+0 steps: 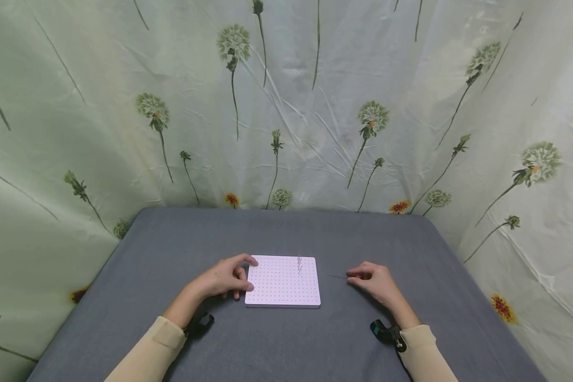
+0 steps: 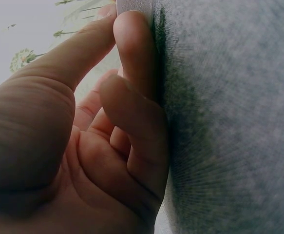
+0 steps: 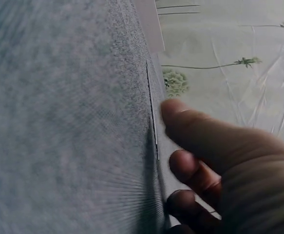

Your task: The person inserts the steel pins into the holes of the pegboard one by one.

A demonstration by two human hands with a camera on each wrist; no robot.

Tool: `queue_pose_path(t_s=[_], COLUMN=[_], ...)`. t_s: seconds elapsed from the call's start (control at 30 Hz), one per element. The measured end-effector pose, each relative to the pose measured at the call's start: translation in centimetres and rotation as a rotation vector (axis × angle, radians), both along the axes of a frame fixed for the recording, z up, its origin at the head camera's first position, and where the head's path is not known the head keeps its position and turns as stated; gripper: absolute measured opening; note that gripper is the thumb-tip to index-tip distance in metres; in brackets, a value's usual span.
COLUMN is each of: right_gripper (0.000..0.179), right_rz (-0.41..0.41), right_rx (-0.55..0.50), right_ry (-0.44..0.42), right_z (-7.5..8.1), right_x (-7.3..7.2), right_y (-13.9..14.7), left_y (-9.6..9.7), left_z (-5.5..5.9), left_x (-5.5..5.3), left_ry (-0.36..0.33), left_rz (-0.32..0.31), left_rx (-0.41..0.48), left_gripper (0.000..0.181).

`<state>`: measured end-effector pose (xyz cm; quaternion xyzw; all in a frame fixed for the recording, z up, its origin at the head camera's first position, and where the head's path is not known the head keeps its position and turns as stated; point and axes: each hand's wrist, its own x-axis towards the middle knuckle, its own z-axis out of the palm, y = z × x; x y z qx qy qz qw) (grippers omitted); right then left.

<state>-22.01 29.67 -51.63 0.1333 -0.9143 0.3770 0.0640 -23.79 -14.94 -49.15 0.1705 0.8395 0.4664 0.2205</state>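
Note:
A flat, pale pink pegboard (image 1: 283, 289) with rows of small holes lies on the table. Several thin metal pins (image 1: 299, 263) stand upright in it near its far right corner. At the board's left edge, my left hand (image 1: 226, 276) holds it, thumb and forefinger over the edge; a fingertip meets the board's side (image 2: 133, 6) in the left wrist view. To the right of the board, thin metal pins (image 1: 337, 276) lie on the cloth. My right hand (image 1: 370, 280) is beside them, its thumb and bent fingers apart around the near end of a pin (image 3: 152, 109).
Grey cloth covers the table (image 1: 277, 345). Behind and around it hangs a pale curtain (image 1: 315, 122) printed with dandelions. A black strap with a camera is on each wrist, and a dark cable (image 1: 403, 366) runs from the right one.

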Motion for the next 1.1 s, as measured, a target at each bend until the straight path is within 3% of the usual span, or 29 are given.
queue_pose_path(t_s=[0.2, 0.43, 0.57, 0.77, 1.1], right_gripper=[0.005, 0.004, 0.006, 0.013, 0.009], right_rz=[-0.029, -0.056, -0.048, -0.011, 0.027], right_rx=[0.097, 0.116, 0.14, 0.263, 0.381], right_ry=[-0.012, -0.003, 0.049, 0.159, 0.218], right_z=[0.3, 0.4, 0.2, -0.1, 0.9], right_x=[0.0, 0.2, 0.3, 0.5, 0.5], right_y=[-0.3, -0.8, -1.0, -1.1, -1.6], left_y=[0.0, 0.0, 0.0, -0.1, -0.1], left_z=[-0.1, -0.1, -0.1, 0.0, 0.0], left_x=[-0.1, 0.0, -0.1, 0.0, -0.1], left_ry=[-0.004, 0.002, 0.004, 0.005, -0.011], left_rz=[0.0, -0.007, -0.006, -0.013, -0.011], left_rx=[0.003, 0.0, -0.002, 0.002, -0.01], left_gripper=[0.058, 0.058, 0.058, 0.058, 0.059])
